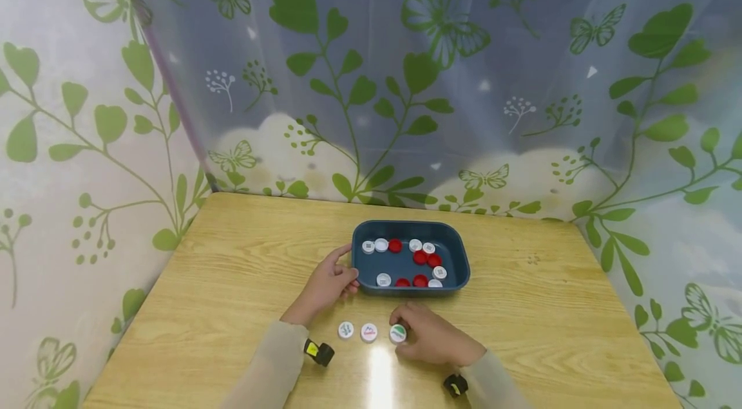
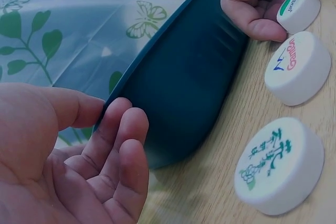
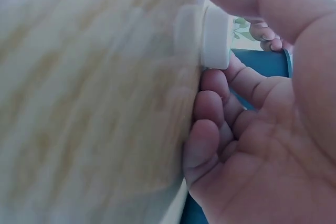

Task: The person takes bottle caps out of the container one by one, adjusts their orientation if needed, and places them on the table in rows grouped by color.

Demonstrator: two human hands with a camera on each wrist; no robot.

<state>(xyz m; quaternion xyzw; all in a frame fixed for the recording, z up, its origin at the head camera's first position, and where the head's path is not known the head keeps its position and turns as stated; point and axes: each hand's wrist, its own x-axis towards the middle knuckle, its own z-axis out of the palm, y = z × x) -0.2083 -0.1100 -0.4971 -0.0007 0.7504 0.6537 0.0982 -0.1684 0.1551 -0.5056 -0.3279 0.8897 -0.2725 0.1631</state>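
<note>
A dark blue tray [image 1: 385, 266] with white and red bottle caps inside stands on the wooden table. My left hand [image 1: 327, 283] pinches the tray's left rim between thumb and fingers; the left wrist view shows this hand [image 2: 89, 156] at the rim from close by. My right hand [image 1: 435, 335] is at the table in front of the tray, with curled fingers and thumb about a white cap with a green print [image 1: 398, 333]. In the right wrist view this white cap [image 3: 216, 38] stands between thumb and fingers, close over the tabletop.
Left of the right hand lie a white cap with red and blue print [image 1: 368, 332] and one with dark green print [image 1: 346, 330], forming a row. The table [image 1: 232, 267] meets a patterned curtain [image 1: 377, 74] at its back edge.
</note>
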